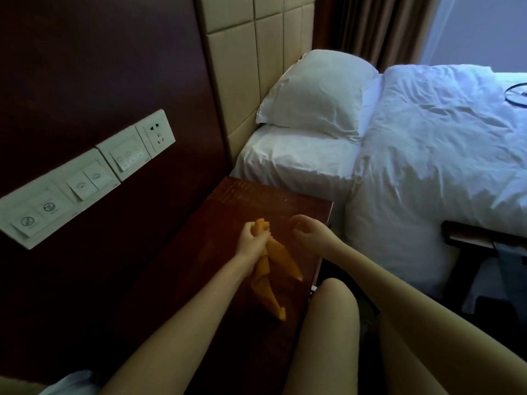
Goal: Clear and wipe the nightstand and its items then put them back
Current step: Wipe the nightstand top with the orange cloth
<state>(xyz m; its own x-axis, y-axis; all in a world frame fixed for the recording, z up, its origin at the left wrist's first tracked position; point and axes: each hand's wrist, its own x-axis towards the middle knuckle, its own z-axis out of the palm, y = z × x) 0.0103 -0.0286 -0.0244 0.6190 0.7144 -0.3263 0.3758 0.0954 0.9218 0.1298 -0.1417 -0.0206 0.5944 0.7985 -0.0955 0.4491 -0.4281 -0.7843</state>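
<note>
The left hand (252, 238) grips an orange cloth (278, 260) above the dark wooden counter (256, 201). Its fingers are curled round the bunched upper end, and a tuft of cloth sticks out above the fist. The rest of the cloth hangs down past the wrist in loose folds, and its lower tip lies on or just over the counter near the front edge; I cannot tell whether it touches.

The right hand (306, 229) is just beside the left, apart from the cloth. Its fingers are loosely curled and it holds nothing. It hovers over the right part of the counter, near the edge that faces the bed (299, 158).

Apart from the cloth, the counter top shows bare polished wood. A bare knee (333, 297) stands against its front right corner.

On the dark wall panel to the left runs a row of white switches (85, 178), ending in a socket (155, 135). Behind the counter rises a padded cream headboard (242, 67). On the bed lie a white pillow (316, 92) and a rumpled white duvet (442, 138), with a dark cable (513, 95) at the far right. A brown curtain (370, 24) hangs behind.
</note>
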